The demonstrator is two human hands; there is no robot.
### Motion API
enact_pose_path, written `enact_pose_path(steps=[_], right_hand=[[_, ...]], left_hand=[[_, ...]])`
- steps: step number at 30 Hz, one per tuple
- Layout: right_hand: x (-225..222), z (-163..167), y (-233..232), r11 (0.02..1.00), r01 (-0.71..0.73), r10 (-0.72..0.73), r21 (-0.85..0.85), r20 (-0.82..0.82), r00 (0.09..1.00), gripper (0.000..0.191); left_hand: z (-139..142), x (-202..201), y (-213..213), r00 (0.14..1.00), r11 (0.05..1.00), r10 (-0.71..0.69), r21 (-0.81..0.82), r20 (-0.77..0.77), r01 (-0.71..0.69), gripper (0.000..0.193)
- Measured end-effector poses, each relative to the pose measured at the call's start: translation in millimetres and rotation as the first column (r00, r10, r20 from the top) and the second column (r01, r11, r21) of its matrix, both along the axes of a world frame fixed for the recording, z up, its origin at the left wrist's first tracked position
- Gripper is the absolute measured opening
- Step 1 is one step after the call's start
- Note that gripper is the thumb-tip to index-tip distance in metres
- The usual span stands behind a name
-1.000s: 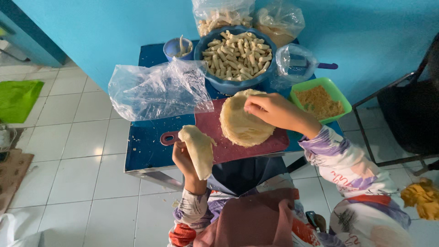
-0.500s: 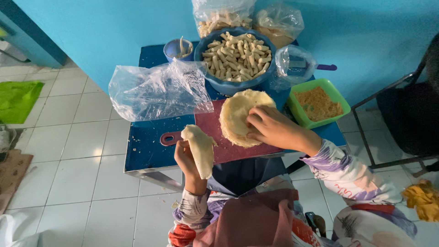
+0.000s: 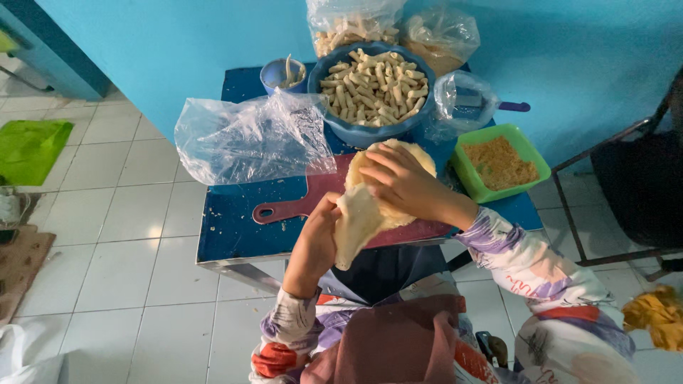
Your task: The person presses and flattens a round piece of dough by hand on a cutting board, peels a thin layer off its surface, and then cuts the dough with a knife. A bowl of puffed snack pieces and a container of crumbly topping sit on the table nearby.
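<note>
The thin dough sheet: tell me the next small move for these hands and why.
Probably peel the top sheet free of the stack on the red cutting board. The left hand pinches its hanging edge while the right hand presses flat on the stack, so the two look only partly separated.

Long sleeves in white fabric with a busy print of purple, lilac and orange-red patches, thin red squiggles on the right sleeve (image 3: 548, 284), orange-red band near the left sleeve (image 3: 288, 334) elbow, dusty-pink cloth over the chest, dark blue garment beneath
</note>
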State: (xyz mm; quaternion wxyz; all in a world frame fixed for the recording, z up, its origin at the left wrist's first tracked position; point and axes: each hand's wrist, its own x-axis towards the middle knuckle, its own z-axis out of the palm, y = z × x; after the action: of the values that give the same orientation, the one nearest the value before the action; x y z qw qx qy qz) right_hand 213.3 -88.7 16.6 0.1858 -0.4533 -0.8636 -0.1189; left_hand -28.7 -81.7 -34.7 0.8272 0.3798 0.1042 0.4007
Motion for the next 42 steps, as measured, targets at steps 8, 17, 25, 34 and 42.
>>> enact_pose_path(steps=[8,17,25,34,42], right_hand=[[13,19,-10,0.454,-0.701,-0.477,-0.55,-0.814,0.33,0.039],[20,48,-24,0.881,-0.086,-0.322,-0.465,-0.723,0.611,0.02],[55,35,-12,0.885,-0.134,-0.335,-0.446,-0.809,0.482,0.021],[61,-8,3,0.913,0.216,-0.386,-0.347,-0.561,0.732,0.021],[52,-9,-4,0.898,0.359,-0.439,-0.252,-0.488,0.755,0.022]], left_hand=[[42,14,31,0.987,0.979,-0.158,-0.129,0.005,0.158,0.024],[41,30,65,0.943,0.962,-0.257,0.036,-0.21,0.27,0.033],[20,46,74,0.884,0.844,0.295,0.533,-0.362,-0.064,0.034],[13,64,66,0.495,0.26,0.834,0.965,-0.243,0.036,0.031],[7,68,65,0.375,0.153,0.909,0.982,-0.184,0.111,0.036]])
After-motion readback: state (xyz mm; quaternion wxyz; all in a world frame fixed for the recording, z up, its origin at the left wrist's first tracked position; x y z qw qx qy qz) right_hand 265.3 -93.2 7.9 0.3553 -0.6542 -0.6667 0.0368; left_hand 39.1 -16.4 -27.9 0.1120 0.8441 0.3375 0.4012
